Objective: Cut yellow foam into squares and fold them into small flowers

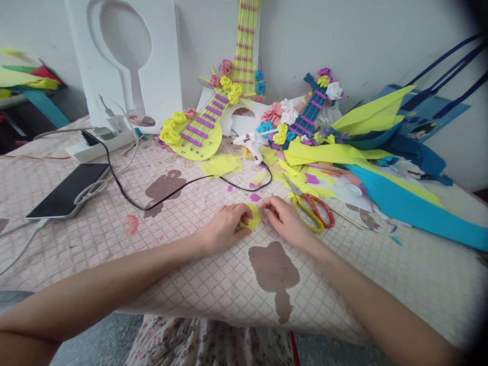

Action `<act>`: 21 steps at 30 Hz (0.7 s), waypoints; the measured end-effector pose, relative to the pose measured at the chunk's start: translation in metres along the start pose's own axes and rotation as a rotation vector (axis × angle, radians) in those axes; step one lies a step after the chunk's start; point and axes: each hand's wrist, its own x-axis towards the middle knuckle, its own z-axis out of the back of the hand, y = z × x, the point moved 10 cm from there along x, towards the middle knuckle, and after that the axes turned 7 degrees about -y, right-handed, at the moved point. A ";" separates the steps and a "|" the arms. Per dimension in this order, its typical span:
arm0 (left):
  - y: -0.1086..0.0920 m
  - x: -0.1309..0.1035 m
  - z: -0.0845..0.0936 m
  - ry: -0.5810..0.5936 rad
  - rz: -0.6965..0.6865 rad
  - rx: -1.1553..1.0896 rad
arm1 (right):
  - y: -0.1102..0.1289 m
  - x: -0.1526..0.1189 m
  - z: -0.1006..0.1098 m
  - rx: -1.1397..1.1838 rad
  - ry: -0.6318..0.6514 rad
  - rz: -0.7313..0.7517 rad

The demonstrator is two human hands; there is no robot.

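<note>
A small piece of yellow crepe paper (254, 217) lies between my hands, low over the table. My left hand (227, 226) is closed on its left side, the fingers curled and the thumb beneath. At the paper's right edge, the fingertips of my right hand (284, 218) are pinched together on it. Just right of that hand rest scissors (313, 212) with yellow and red handles. A white glue gun (249, 145) stands farther back, beyond a loose yellow sheet (221, 165).
A yellow paper guitar (202, 134) and a blue one (308, 116) with paper flowers lean at the back. Coloured paper strips (412, 198) cover the right side. A phone (70, 190), a power strip (101, 142) and cables lie left. White foam board (163, 61) stands behind.
</note>
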 end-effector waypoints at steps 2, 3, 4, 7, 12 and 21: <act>0.001 0.002 0.008 -0.064 0.009 -0.053 | 0.002 0.003 0.003 -0.019 -0.031 0.013; 0.002 0.004 0.015 -0.116 0.014 -0.063 | 0.003 0.004 0.003 -0.035 -0.047 0.017; 0.004 0.006 0.022 -0.168 0.021 -0.053 | 0.004 0.005 0.003 -0.052 -0.060 0.017; 0.015 0.011 0.034 -0.223 0.052 0.082 | 0.002 0.006 -0.001 -0.099 -0.078 -0.005; 0.021 0.014 0.029 -0.158 0.020 0.336 | 0.003 0.004 -0.009 -0.121 -0.059 -0.016; 0.021 0.015 0.029 -0.146 0.033 0.297 | 0.010 0.005 -0.008 -0.003 -0.003 0.026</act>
